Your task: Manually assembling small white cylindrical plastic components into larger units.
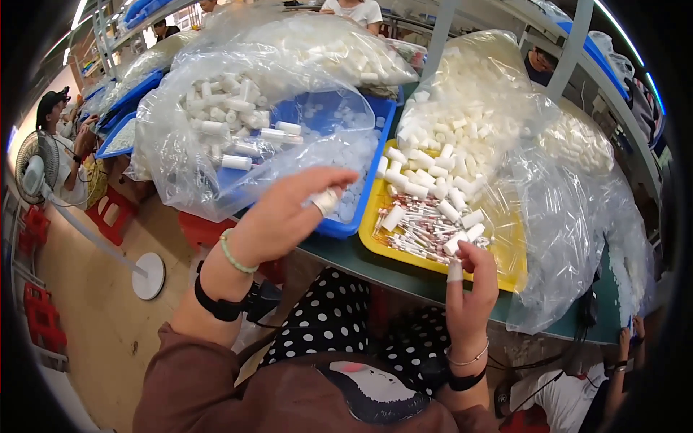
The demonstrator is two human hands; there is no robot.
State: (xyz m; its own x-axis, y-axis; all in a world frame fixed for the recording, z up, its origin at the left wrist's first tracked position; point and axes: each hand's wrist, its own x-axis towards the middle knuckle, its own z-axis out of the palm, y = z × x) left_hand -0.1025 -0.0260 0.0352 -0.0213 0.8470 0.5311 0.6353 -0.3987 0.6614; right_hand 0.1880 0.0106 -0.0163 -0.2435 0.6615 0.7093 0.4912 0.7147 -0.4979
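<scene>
My left hand (pixel 285 213) hovers over the near edge of the blue tray (pixel 339 228). Its fingers stretch to the right, apart from the taped thumb, and nothing shows in them. At the front of the yellow tray (pixel 404 254), my right hand (pixel 475 292) has its covered thumb and curled index finger close together. Their tips meet the near end of a white cylinder (pixel 453 243); what they grip, if anything, is unclear. Thin white sticks with reddish parts (pixel 415 225) lie loose in that tray, with several white cylinders (pixel 426 173) piled behind them.
A clear plastic bag (pixel 180 166) of white cylinders rests over the blue tray, among small translucent pieces. Another large bag (pixel 480 86) spills cylinders into the yellow tray. A grey metal post (pixel 438 43) rises behind. Left stand a fan (pixel 36 169) and red stools (pixel 112 215); other people sit nearby.
</scene>
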